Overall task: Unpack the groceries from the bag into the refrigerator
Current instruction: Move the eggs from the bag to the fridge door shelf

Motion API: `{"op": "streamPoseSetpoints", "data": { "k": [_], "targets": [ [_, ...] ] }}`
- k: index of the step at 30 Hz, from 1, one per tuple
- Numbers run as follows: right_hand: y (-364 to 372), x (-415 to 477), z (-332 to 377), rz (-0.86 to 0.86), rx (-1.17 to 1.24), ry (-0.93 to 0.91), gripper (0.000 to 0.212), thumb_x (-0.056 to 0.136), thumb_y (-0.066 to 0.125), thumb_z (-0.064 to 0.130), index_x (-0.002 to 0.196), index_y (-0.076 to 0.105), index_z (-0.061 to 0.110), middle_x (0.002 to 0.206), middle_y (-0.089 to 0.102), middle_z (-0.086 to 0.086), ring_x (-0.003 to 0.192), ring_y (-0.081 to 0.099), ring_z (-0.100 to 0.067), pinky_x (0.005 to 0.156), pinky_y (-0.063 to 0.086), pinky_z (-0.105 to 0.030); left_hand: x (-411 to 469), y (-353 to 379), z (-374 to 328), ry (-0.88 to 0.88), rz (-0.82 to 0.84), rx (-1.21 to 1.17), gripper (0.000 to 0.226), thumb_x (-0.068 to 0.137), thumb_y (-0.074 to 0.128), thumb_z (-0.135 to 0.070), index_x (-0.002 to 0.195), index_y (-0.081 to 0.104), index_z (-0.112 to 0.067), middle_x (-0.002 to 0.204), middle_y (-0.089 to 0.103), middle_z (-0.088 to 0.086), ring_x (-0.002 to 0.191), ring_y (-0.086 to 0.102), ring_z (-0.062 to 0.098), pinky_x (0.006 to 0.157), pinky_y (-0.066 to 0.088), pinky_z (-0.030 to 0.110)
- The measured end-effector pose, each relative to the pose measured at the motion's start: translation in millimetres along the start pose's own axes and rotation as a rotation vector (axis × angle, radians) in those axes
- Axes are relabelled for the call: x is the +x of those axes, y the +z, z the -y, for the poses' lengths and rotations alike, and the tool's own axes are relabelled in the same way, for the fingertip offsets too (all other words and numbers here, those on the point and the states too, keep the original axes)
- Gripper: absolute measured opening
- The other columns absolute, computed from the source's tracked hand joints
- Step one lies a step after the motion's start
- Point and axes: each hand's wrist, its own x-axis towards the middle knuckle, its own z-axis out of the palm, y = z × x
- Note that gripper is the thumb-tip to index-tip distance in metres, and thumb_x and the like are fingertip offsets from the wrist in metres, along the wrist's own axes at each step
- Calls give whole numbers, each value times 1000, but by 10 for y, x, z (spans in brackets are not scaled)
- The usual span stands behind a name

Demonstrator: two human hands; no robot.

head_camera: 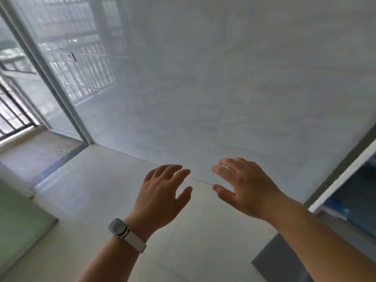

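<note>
My left hand [162, 192], with a watch on its wrist, is held out in front of me with relaxed fingers and holds nothing. My right hand [244, 186] is raised beside it, fingers spread loosely, also holding nothing. The two hands are a short gap apart, backs toward me, in front of a plain white wall [223, 88]. No bag, groceries or refrigerator can be seen in this view.
A pale tiled floor [101, 200] runs to the wall. A glass sliding door [67, 68] with railings behind it stands at the left. A white-framed opening with something blue [350, 192] sits at the right edge, and a grey mat [278, 259] lies below it.
</note>
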Motion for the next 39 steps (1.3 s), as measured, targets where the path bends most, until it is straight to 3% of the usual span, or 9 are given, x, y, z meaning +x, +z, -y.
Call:
{"op": "streamPoseSetpoints", "data": {
  "k": [9,13,22,33,39],
  "targets": [
    [298,817,1553,47,-15,-336,53,90,36,59,127,58,28,128,61,0,116,58,-25,90,47,-41,-1083,-539,1189,-361,-61,103,51,91,43,-57,134,56,-32,134,63,-5,123,58,23,101,46,42],
    [372,1106,2101,77,1,-486,62,88,28,63,136,51,31,140,53,3,128,48,-22,100,37,-38,-1494,-721,1503,-494,-117,129,50,90,46,-55,131,59,-29,131,63,-3,121,59,25,98,47,43],
    [790,1773,3394,153,41,-864,64,89,24,65,141,44,33,144,47,6,132,42,-17,103,34,-34,-2343,-1067,2160,-839,-139,253,51,90,46,-52,130,61,-25,132,63,0,124,56,25,102,45,46],
    [1117,3025,4414,249,107,-1163,63,90,26,64,141,44,31,145,47,5,133,42,-18,106,33,-34,-2330,-1220,3055,-1137,-108,387,51,88,46,-51,130,59,-24,131,61,0,122,57,23,99,47,46],
    [1199,3478,5009,277,161,-1348,70,87,17,68,143,41,34,148,44,6,136,37,-18,109,31,-37,-2354,-1379,3261,-1306,-97,475,50,91,44,-52,131,57,-26,132,60,-1,124,54,22,101,45,46]
  ]
}}
